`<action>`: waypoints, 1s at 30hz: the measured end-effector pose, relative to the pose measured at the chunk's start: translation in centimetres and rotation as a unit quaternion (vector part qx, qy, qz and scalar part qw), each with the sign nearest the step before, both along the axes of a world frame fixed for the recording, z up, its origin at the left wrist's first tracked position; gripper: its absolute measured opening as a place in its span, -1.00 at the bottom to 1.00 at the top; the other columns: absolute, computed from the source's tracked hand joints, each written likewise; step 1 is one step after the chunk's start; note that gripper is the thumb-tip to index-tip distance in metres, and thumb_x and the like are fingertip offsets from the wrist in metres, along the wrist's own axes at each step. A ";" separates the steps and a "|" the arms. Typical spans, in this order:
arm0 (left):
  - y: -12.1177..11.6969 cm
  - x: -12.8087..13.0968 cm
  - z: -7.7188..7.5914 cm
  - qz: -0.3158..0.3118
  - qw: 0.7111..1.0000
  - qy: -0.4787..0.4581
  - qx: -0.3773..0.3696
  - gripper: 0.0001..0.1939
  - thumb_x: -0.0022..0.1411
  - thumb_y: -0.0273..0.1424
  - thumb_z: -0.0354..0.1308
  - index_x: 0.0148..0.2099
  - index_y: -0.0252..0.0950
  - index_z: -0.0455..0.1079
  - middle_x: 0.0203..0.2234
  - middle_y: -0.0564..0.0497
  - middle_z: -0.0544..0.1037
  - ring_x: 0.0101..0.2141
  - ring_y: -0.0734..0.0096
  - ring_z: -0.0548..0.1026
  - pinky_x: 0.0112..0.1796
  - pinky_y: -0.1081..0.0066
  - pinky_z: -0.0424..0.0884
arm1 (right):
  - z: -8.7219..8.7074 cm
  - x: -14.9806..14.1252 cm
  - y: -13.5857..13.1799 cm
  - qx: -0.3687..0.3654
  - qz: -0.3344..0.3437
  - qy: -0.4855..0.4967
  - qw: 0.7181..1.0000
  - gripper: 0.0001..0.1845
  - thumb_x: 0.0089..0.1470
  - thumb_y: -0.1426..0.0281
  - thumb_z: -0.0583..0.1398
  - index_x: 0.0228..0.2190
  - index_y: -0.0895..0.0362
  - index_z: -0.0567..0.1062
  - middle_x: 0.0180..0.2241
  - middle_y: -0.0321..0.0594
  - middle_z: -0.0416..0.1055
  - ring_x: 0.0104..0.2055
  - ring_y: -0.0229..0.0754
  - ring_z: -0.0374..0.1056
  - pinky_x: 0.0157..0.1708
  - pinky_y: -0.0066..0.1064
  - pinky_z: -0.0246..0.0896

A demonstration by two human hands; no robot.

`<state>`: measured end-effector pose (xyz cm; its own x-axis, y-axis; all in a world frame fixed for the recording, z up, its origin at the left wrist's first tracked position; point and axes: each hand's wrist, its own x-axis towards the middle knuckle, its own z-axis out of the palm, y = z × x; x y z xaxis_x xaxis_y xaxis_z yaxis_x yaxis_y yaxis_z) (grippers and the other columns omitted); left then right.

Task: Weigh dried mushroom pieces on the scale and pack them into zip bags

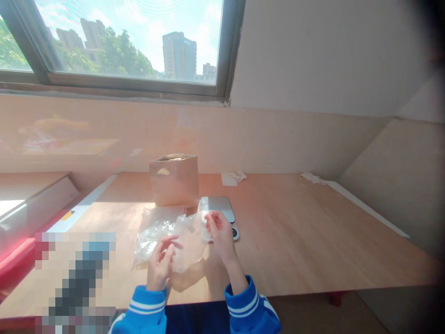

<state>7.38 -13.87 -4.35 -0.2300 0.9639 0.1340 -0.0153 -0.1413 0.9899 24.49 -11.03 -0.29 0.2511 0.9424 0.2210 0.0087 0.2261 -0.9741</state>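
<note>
A thin, clear plastic bag (190,243) hangs between my hands above the wooden table. My right hand (219,228) pinches its upper right edge between thumb and fingers. At the bag's left side is my left hand (162,260), fingers apart and slightly curled; any contact with the film is hard to make out. Partly behind my right hand sits a flat digital scale (219,206) with a silver plate and a round dial or button. More clear plastic packaging (153,234) lies on the table to the left of the bag.
An open-topped brown paper bag (175,183) stands upright behind the plastic. Torn white paper (233,178) lies near the wall, with another scrap (313,178) farther right. The tabletop (295,241) ends close to my body. A pixelated patch hides the lower left.
</note>
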 end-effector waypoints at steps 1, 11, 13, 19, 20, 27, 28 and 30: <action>0.0 0.0 0.2 -0.011 1.000 0.001 -0.001 -0.61 0.05 -0.08 0.17 -0.22 -0.29 0.47 -0.39 -0.11 0.55 -0.45 0.34 0.41 -0.45 0.38 0.33 | 0.1 0.2 -0.2 0.001 -0.020 0.005 1.000 -0.67 0.16 0.10 0.07 -0.47 0.08 0.30 -0.53 -0.34 0.25 -0.48 -0.26 0.21 -0.45 -0.44 0.17; -1.1 2.5 4.0 0.021 0.998 -0.039 -0.047 -0.54 -0.07 -0.02 0.28 -0.30 -0.26 0.30 -0.64 0.15 0.33 -0.74 0.64 0.12 -0.74 0.55 -0.01 | 0.7 0.1 -3.4 0.031 0.016 -0.055 0.998 -0.69 0.19 0.14 0.05 -0.46 0.09 0.29 -0.51 -0.35 0.23 -0.45 -0.28 0.16 -0.39 -0.46 0.13; -1.3 2.6 4.5 0.045 0.997 -0.049 -0.038 -0.53 -0.11 -0.02 0.31 -0.32 -0.26 0.28 -0.61 0.15 0.33 -0.72 0.65 0.17 -0.74 0.58 0.00 | 0.4 0.1 -3.4 0.025 0.020 -0.054 0.998 -0.68 0.18 0.12 0.06 -0.44 0.09 0.31 -0.51 -0.34 0.25 -0.45 -0.28 0.17 -0.41 -0.46 0.14; 0.0 1.8 6.0 0.102 0.992 -0.070 0.010 -0.52 -0.03 0.01 0.25 -0.26 -0.19 0.18 -0.61 0.22 0.27 -0.73 0.67 0.14 -0.78 0.64 0.05 | -1.0 0.5 -3.7 -0.064 0.174 0.005 0.983 -0.50 0.08 0.08 0.15 -0.03 0.07 0.22 -0.25 -0.21 0.36 -0.31 -0.23 0.34 -0.39 -0.42 0.26; 0.6 1.4 6.2 0.100 0.993 -0.065 0.013 -0.52 -0.03 0.00 0.25 -0.25 -0.19 0.17 -0.61 0.23 0.26 -0.73 0.67 0.14 -0.77 0.65 0.06 | -1.2 0.5 -3.8 -0.089 0.229 0.017 0.969 -0.46 0.02 0.10 0.21 -0.04 0.07 0.20 -0.30 -0.24 0.38 -0.35 -0.22 0.36 -0.40 -0.40 0.27; 5.9 -4.6 7.0 0.148 0.987 0.037 0.042 -0.51 -0.01 -0.01 0.22 -0.18 -0.20 0.18 -0.53 0.18 0.31 -0.63 0.60 0.26 -0.70 0.64 0.17 | -2.0 -0.4 -4.2 -0.103 0.319 0.011 0.942 -0.81 0.06 0.27 0.15 -0.30 0.10 0.29 -0.68 -0.52 0.21 -0.64 -0.34 0.23 -0.52 -0.48 0.18; 6.7 -5.5 6.7 0.151 0.986 0.058 0.043 -0.50 -0.01 0.00 0.22 -0.17 -0.20 0.19 -0.52 0.17 0.31 -0.62 0.57 0.28 -0.68 0.62 0.19 | -2.2 -0.5 -4.2 -0.098 0.322 0.013 0.942 -0.82 0.07 0.28 0.14 -0.31 0.11 0.30 -0.67 -0.51 0.22 -0.63 -0.34 0.23 -0.52 -0.49 0.18; 8.2 -6.9 5.7 0.127 0.984 0.126 0.024 -0.49 0.01 0.05 0.15 -0.17 -0.22 0.20 -0.50 0.12 0.34 -0.57 0.49 0.34 -0.63 0.55 0.25 | -2.5 -0.5 -4.0 -0.091 0.315 0.010 0.945 -0.82 0.10 0.28 0.12 -0.30 0.13 0.34 -0.66 -0.47 0.24 -0.60 -0.33 0.24 -0.49 -0.48 0.18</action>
